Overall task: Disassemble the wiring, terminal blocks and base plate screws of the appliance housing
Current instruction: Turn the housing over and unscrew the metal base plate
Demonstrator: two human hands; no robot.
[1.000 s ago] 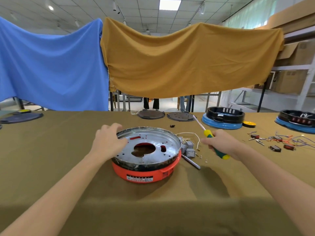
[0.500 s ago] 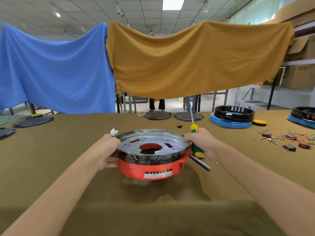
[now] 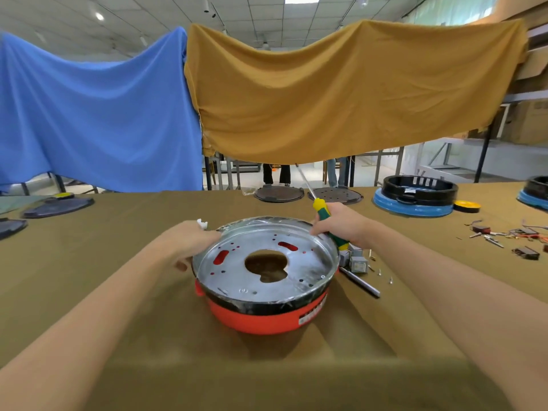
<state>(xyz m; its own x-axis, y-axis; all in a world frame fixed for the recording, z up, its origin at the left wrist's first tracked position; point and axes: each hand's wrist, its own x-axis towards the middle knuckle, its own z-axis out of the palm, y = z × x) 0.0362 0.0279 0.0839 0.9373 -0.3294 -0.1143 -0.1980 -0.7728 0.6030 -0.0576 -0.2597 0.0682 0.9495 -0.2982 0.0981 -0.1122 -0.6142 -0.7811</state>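
The round red appliance housing (image 3: 261, 317) sits upside down on the olive cloth, tilted toward me, with its silver metal base plate (image 3: 237, 275) on top. My left hand (image 3: 186, 244) grips the housing's left rim. My right hand (image 3: 341, 222) holds a green and yellow screwdriver (image 3: 321, 210), shaft pointing up and away, while its fingers touch the right rim. Grey terminal blocks (image 3: 357, 261) and loose small screws (image 3: 381, 272) lie just right of the housing.
A metal rod (image 3: 360, 281) lies right of the housing. Removed wires and parts (image 3: 510, 235) are scattered far right. Blue and black housings (image 3: 415, 195) and dark discs (image 3: 278, 193) stand at the back. A white plastic piece (image 3: 202, 223) lies behind my left hand.
Both hands have taken the housing by its rims and turned and tilted it toward me. My right hand moved in from the right, with the screwdriver held throughout.
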